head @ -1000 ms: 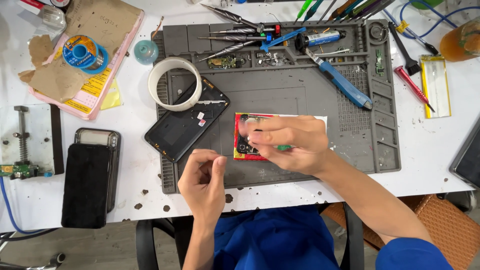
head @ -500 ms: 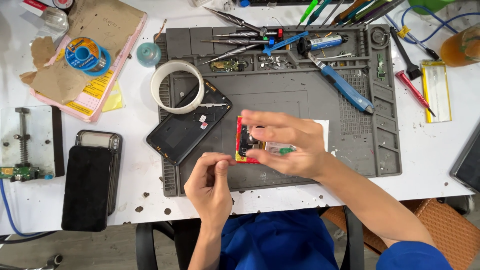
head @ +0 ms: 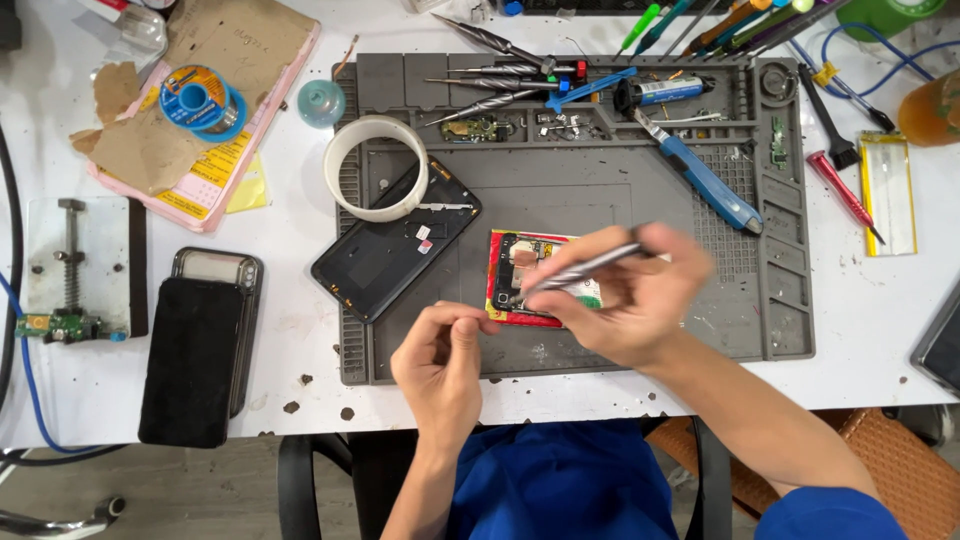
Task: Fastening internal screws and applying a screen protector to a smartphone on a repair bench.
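While the white table (head: 880, 330) carries clutter on every side, the work itself sits on the large grey repair mat (head: 640, 200) at its middle, whose far trays hold tweezers, small screwdrivers and loose parts. Left of the mat lie a pink folder (head: 215, 165) under torn cardboard, a spool of blue-reeled solder (head: 197, 98) and, nearer, a dark phone (head: 195, 355) resting on a second handset. On the mat's left part a black phone back cover (head: 395, 240) lies tilted, with a white tape ring (head: 377, 168) touching its far corner, and a blue-handled tool (head: 700, 180) lies slanted at the far right. The opened phone (head: 520, 275), red-framed with its board exposed, lies near the mat's middle, just beside both hands. The right hand (head: 630, 295) grips a slim metal screwdriver (head: 585, 268) like a pen, its tip lowered onto the phone's lower left part. The left hand (head: 440, 355) is loosely curled at the phone's near left corner, fingertips pinched together; whether they hold a screw is too small to tell. This looks like the screw-work stage on the board, and the next move seems to call for a steady, upright tip and a still frame so nothing slips onto the bare components.
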